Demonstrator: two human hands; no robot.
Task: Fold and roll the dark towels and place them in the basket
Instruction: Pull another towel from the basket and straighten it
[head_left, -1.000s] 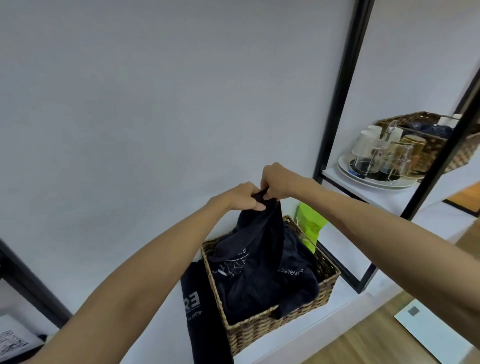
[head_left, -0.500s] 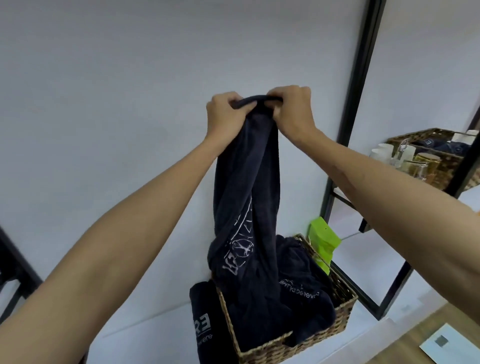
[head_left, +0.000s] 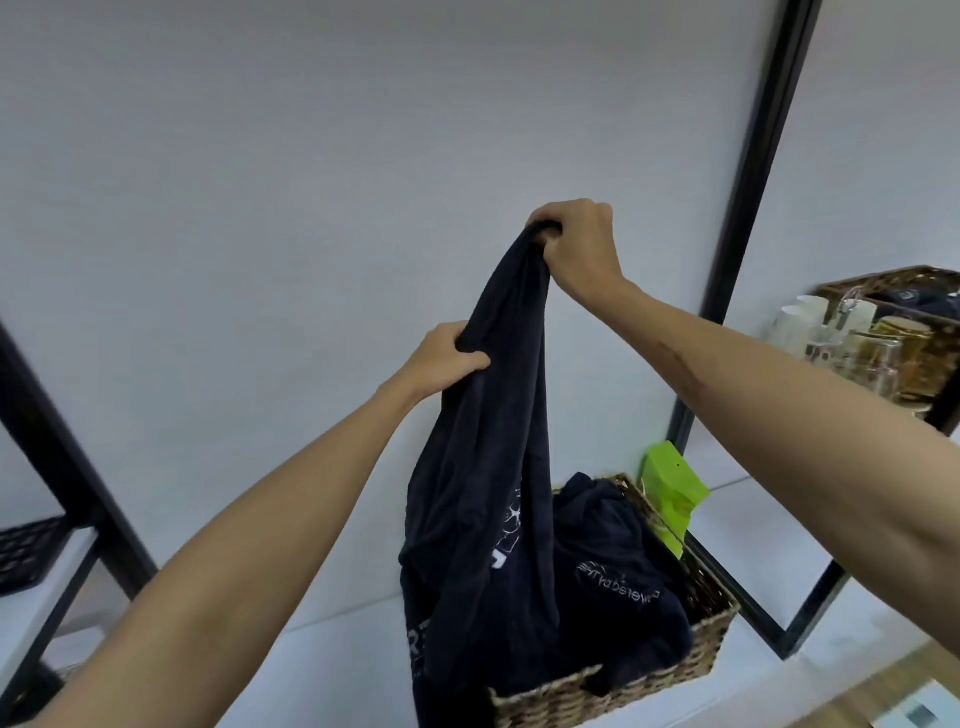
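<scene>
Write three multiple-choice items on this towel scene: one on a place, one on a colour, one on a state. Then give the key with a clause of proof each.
1. Where does the green pouch stand?
A. beside the wicker basket, on its far right side
B. inside the basket
C. on the upper shelf

2. What colour is the lifted towel?
A. white
B. dark navy
C. red

3. How is the towel held?
A. draped over one forearm
B. lying flat, untouched
C. gripped by both hands

Key: 1 A, the pouch stands just outside the basket rim. 2 B, the cloth is dark navy. 3 C, the right hand grips its top and the left hand grips it lower.
</scene>
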